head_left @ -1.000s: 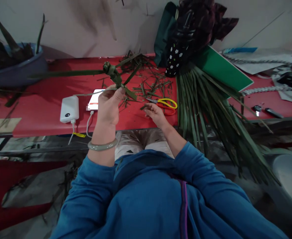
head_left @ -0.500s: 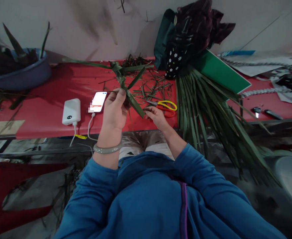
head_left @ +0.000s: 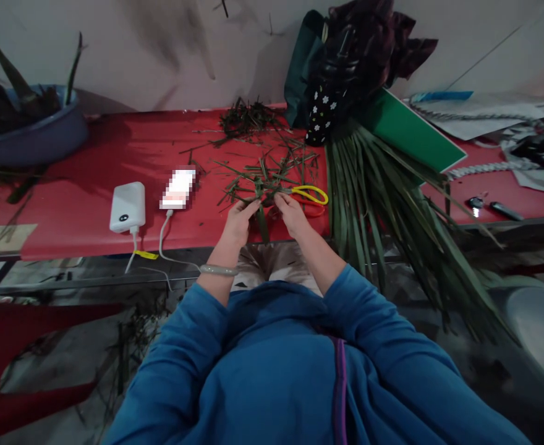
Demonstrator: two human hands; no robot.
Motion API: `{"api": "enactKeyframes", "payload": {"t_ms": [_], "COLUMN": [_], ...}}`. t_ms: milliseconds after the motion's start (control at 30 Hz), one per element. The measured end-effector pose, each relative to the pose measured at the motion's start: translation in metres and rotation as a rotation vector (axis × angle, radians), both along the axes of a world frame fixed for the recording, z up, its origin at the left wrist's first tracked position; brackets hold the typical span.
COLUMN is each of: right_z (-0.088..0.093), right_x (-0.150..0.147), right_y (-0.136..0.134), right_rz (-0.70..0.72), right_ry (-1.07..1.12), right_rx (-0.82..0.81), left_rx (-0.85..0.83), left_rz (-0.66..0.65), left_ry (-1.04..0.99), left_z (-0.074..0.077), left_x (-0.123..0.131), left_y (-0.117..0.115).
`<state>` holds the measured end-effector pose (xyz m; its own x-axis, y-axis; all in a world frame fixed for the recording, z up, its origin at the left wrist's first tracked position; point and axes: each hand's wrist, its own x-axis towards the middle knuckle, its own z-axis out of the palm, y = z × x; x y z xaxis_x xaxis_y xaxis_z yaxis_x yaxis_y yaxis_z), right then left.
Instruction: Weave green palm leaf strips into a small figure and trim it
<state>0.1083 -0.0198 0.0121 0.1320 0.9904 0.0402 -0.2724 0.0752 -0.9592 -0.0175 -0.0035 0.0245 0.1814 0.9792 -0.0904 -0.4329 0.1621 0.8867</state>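
Observation:
Both hands meet low over the front edge of the red table (head_left: pixel 91 154). My left hand (head_left: pixel 238 219) and my right hand (head_left: pixel 293 215) each pinch a folded green leaf piece (head_left: pixel 263 199) whose strips stick out between them. The leaf piece lies down near the table top among loose leaf scraps (head_left: pixel 272 167). Yellow-handled scissors (head_left: pixel 310 194) lie just right of my right hand. A pale bangle (head_left: pixel 219 270) circles my left wrist.
A white power bank (head_left: pixel 128 206) and a cabled phone (head_left: pixel 178 187) lie left of the hands. A bundle of long green leaves (head_left: pixel 383 204) hangs over the table's edge on the right, under a green board (head_left: pixel 411 133). A blue basin (head_left: pixel 35 133) stands far left.
My left hand has brought the leaf piece down from in front of me to the table. My right hand has closed onto it too.

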Motion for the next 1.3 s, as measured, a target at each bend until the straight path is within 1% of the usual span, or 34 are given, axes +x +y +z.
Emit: {"api": "enactKeyframes", "payload": {"t_ms": [100,233,367,433,567,633,700,800,900,1033,1100,1167,1233,1300], "right_z": [0.000,-0.001,0.001,0.001,-0.001,-0.004,-0.007,-0.007,-0.006,-0.008,-0.009,-0.007,0.001,0.013], "right_x": [-0.003,0.000,0.003,0.001,-0.006,-0.008,-0.009,-0.010,-0.011,-0.012,-0.011,-0.007,-0.002,0.002], "right_y": [0.004,0.005,0.002,0.000,0.001,0.003,0.005,0.004,0.003,0.002,0.001,-0.003,-0.009,-0.015], "right_rz": [-0.031,-0.018,0.012,0.001,-0.091,-0.135,-0.160,-0.150,-0.143,-0.145,-0.203,-0.340,-0.494,-0.569], "right_ry": [0.082,0.184,0.239,0.212,0.171,0.146,0.094,0.013,-0.022,-0.078,-0.134,-0.227,-0.393,-0.639], "right_rx": [-0.017,-0.076,-0.049,-0.019,0.014,0.053,0.102,0.141,0.150,0.146,0.127,0.127,0.172,0.256], "left_rx": [-0.008,0.010,0.007,0.019,0.045,0.050,0.046,0.029,0.029,0.032,0.039,0.059,0.084,0.098], "left_rz": [-0.024,-0.047,-0.029,-0.048,-0.093,-0.072,-0.024,0.009,-0.004,0.030,0.053,0.068,0.077,0.077], "left_ry": [0.006,0.018,0.067,0.076,0.052,0.006,-0.058,-0.110,-0.104,-0.096,-0.099,-0.100,-0.093,-0.084], "left_z": [-0.003,-0.003,-0.005,-0.006,-0.006,-0.005,-0.005,-0.005,-0.004,-0.004,-0.005,-0.008,-0.011,-0.014], "left_x": [0.000,-0.002,-0.002,-0.002,0.000,0.001,0.002,0.003,0.004,0.003,0.003,0.002,0.002,0.002], "left_y": [-0.002,-0.003,-0.003,-0.005,-0.006,-0.005,-0.002,0.001,0.002,0.001,0.003,0.005,0.007,0.008]}}
